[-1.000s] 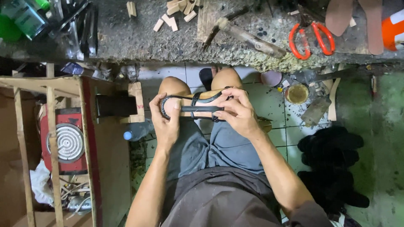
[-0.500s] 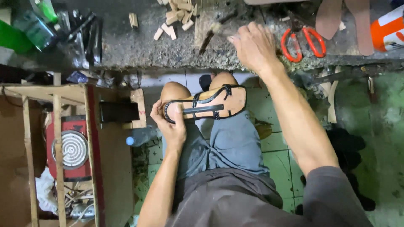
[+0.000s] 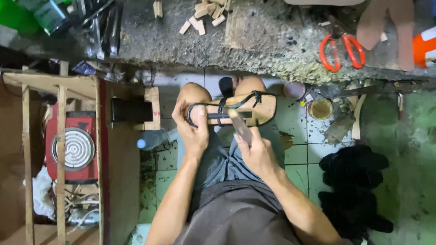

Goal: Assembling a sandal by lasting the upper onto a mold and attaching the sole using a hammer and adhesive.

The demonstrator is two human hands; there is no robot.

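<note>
Two hands: both at work on one sandal (image 3: 236,111) that lies across the person's knees, below the edge of the bench (image 3: 272,50).
Sandal: tan sole, black straps, lying sideways with one end under the left hand and the other toward the right knee.
Left hand (image 3: 193,129): clenched round the left end of the sandal, fingers curled over the looped black strap, thumb on the sole.
Right hand (image 3: 256,152): grasping a thin, pale tool (image 3: 240,124) whose tip lies on the sole near the straps; the tool is blurred and its kind cannot be told.
Bench top: rough and grey, with red-handled scissors (image 3: 341,51) to the right, small wooden blocks (image 3: 204,16) near the middle and dark metal tools (image 3: 106,25) to the left.
Left of the knees: a wooden frame (image 3: 61,136) over a red electric hotplate (image 3: 75,147) with a coiled ring, and a clear bottle with a blue cap (image 3: 152,140) lying on the floor just beside the left leg.
Right of the knees: a small round tin (image 3: 321,109) of yellowish stuff on the green tiled floor (image 3: 408,159), and a pile of black pieces (image 3: 354,181) farther back.
</note>
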